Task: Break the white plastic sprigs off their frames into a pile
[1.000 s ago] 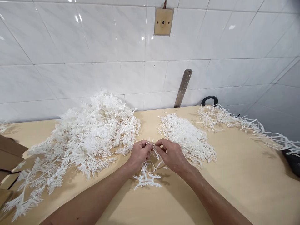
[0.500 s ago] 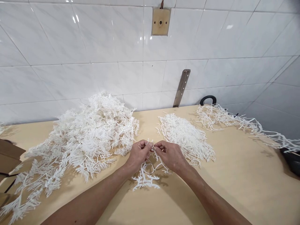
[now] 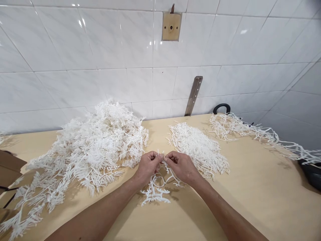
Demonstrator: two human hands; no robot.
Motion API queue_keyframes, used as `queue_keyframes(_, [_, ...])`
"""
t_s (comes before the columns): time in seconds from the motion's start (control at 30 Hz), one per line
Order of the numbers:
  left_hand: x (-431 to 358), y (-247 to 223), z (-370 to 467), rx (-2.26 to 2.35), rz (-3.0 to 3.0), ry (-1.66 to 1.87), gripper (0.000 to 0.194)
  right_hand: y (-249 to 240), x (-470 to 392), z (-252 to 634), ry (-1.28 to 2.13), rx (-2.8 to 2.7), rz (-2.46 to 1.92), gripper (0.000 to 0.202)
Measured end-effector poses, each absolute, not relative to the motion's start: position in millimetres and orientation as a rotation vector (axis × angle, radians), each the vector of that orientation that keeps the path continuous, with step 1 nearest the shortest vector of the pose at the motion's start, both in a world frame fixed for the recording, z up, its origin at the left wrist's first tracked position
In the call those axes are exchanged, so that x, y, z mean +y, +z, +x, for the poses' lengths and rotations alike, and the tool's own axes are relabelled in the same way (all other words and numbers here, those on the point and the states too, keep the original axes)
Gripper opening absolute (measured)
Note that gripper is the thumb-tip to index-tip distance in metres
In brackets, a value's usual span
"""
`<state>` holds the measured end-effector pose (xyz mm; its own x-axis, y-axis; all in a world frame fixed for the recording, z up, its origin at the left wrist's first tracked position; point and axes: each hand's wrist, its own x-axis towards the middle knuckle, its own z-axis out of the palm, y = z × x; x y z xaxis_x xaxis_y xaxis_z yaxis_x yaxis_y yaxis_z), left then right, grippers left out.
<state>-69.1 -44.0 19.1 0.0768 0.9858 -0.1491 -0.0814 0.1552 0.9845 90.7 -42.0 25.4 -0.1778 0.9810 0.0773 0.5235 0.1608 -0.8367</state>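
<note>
A white branching plastic stem (image 3: 155, 194) hangs below my hands, its forked lower twigs over the tabletop near me. My left hand (image 3: 149, 166) pinches its upper part between thumb and fingers. Close against it, my right hand (image 3: 181, 165) is also closed in a pinch at the same spot, thumb tip almost touching the left one. The small joint between the fingertips is mostly hidden. To the left lies a large heap of white feathery plastic sprigs (image 3: 100, 140). Just beyond my right hand is a smaller pile of short white sprigs (image 3: 198, 147).
Bare white stems (image 3: 253, 130) trail along the right back of the beige table (image 3: 271, 187), near a black curved handle (image 3: 221, 107). A metal strip (image 3: 194, 96) leans on the tiled wall. Cardboard (image 3: 10, 167) stands at the left edge; a black object (image 3: 311, 172) is at right.
The view has shifted very slightly. Both hands keep their pinch in the same place, and the hanging stem has barely moved.
</note>
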Motion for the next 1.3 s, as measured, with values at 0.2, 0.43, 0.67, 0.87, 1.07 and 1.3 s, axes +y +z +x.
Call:
queue_keyframes(0.2, [-43,19,-70,1.135,1.041,1.071,0.039,29,-43,89,0.93,-1.792,-1.408,0.023])
queue_keyframes(0.43, [-43,19,-70,1.171,1.063,1.057,0.033,25,-43,88,0.755,-1.824,-1.45,0.019])
queue_keyframes(0.67, [-46,16,-68,1.272,1.271,1.046,0.031,24,-47,82,0.518,-1.967,-1.499,0.017])
queue_keyframes(0.87, [-45,8,-69,1.331,1.43,1.039,0.031,26,-47,86,0.668,-1.954,-1.532,0.019])
queue_keyframes(1.07, [-45,6,-67,1.353,1.477,1.066,0.03,25,-46,85,0.638,-1.98,-1.541,0.015])
queue_keyframes(1.3, [-47,7,-66,1.399,1.533,1.188,0.03,27,-46,74,0.733,-1.804,-1.671,0.016])
